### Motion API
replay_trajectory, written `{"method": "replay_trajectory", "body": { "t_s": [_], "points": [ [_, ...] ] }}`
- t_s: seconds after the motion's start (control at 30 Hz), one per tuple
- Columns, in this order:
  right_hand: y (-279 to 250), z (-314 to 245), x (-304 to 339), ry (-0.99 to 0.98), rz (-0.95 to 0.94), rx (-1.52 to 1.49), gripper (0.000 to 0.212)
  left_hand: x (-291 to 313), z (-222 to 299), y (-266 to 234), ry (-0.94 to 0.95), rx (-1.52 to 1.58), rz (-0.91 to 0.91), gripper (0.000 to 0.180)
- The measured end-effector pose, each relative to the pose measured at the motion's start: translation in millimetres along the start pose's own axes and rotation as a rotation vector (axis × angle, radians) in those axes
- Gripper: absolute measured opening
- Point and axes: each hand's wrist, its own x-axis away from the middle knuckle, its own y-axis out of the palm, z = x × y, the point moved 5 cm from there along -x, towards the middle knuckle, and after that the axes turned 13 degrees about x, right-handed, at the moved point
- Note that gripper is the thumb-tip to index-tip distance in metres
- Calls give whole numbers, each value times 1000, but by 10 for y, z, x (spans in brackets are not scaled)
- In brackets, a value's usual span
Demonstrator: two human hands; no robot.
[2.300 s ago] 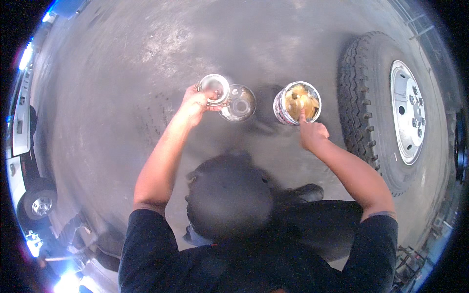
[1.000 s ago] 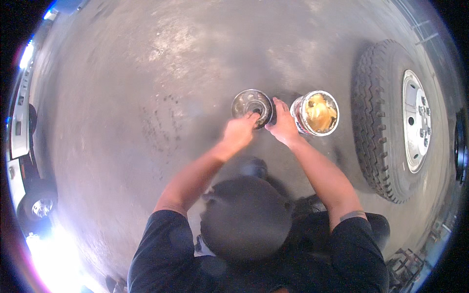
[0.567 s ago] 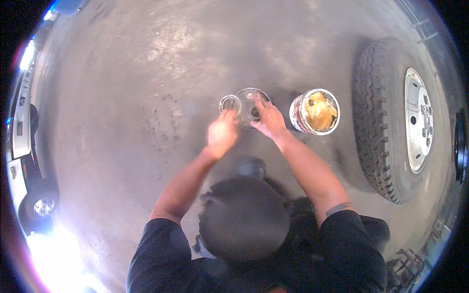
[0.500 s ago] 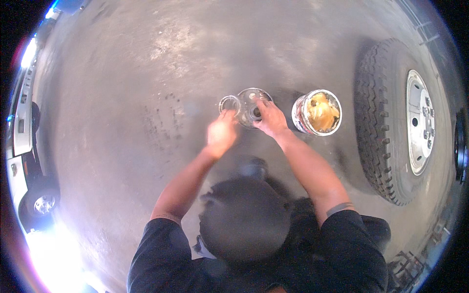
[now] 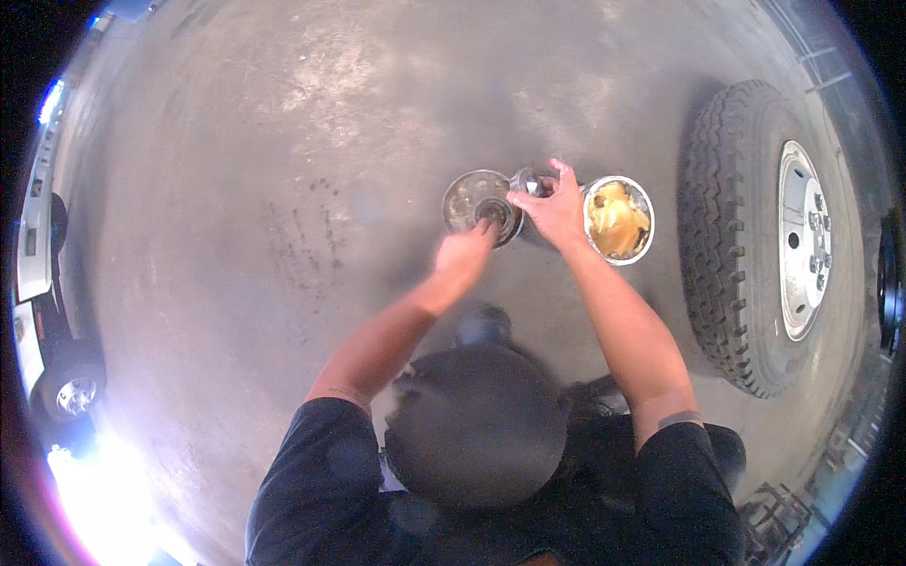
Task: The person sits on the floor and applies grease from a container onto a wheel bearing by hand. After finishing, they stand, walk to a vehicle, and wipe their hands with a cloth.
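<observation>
A shallow round pan [image 5: 457,201] sits on the floor ahead of me. At its near right side my left hand [image 5: 462,257] is closed, fingertips gripping a round metal ring [image 5: 511,229] over the pan. My right hand [image 5: 557,209] is raised beside the pan's right edge, thumb and fingers closed round a small, dark, shiny round metal part [image 5: 526,182]; its exact kind is unclear. Just right of that hand stands a bucket [image 5: 649,247] holding amber, thick grease [image 5: 618,219].
A large tyre [image 5: 717,236] on a white steel wheel [image 5: 800,241] stands upright at the right. Concrete floor [image 5: 236,170] stretches around. A white vehicle [image 5: 38,226] shows at the far left; dark metal items [image 5: 783,519] lie lower right.
My left hand has brought the ring rightward from beside the pan to over it. The right hand has come up out of the pan and moved right with the dark metal part.
</observation>
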Motion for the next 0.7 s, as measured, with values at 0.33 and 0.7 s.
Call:
{"method": "replay_trajectory", "body": {
  "t_s": [0.33, 0.7],
  "points": [
    [255, -285, 335, -306, -118, 250, 82, 387, -361, -495, -67, 668, 457, 50],
    [-8, -745, 500, -324, -170, 162, 69, 430, 302, -1438, 238, 2476, -260, 101]
  ]
}}
